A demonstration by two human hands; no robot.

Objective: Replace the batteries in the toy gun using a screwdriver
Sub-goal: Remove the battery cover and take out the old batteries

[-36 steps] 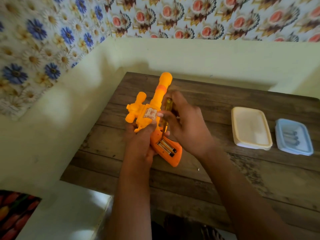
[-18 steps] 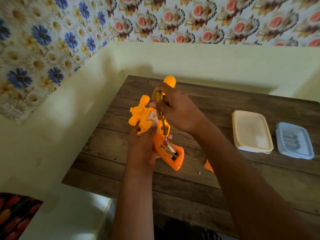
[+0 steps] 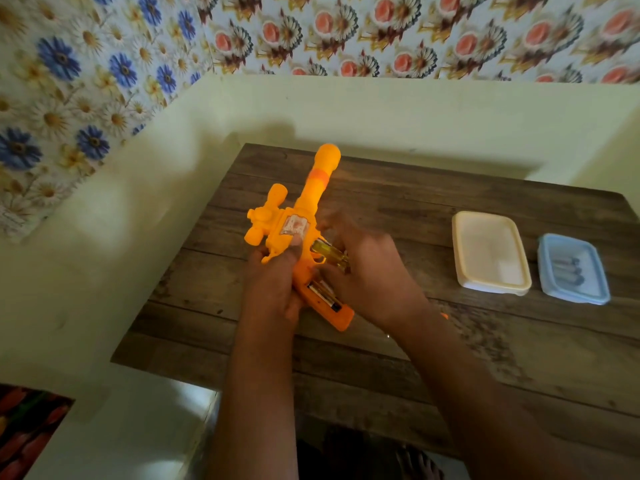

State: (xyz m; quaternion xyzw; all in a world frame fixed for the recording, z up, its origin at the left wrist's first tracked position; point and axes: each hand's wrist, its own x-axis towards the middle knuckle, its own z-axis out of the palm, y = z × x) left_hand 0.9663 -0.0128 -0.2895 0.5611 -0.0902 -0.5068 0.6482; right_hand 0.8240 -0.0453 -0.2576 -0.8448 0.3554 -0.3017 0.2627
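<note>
**A:** Where is the toy gun sitting right now?

**B:** At the centre of the frame, over the tabletop, with its barrel pointing toward the upper edge. The left hand is wrapping around the body, thumb pressing just below the sticker. I think it is steadying the gun so the opened grip faces up. I cannot tell whether the butt is touching the wood.

**A:** And the other hand?

**B:** The right hand is curling around the screwdriver, tucking its yellow handle against the palm. Its fingertips are reaching down beside the batteries lying in the grip. It is probably parking the tool so the fingers can work the cells loose. The hand is blurring, so I cannot tell if there is contact.

**A:** What about the boxes?

**B:** A cream box and a blue box are sitting side by side at the right of the frame, well apart from the gun. The blue one is showing dark cylinders, possibly spare cells within easy reach.
</note>
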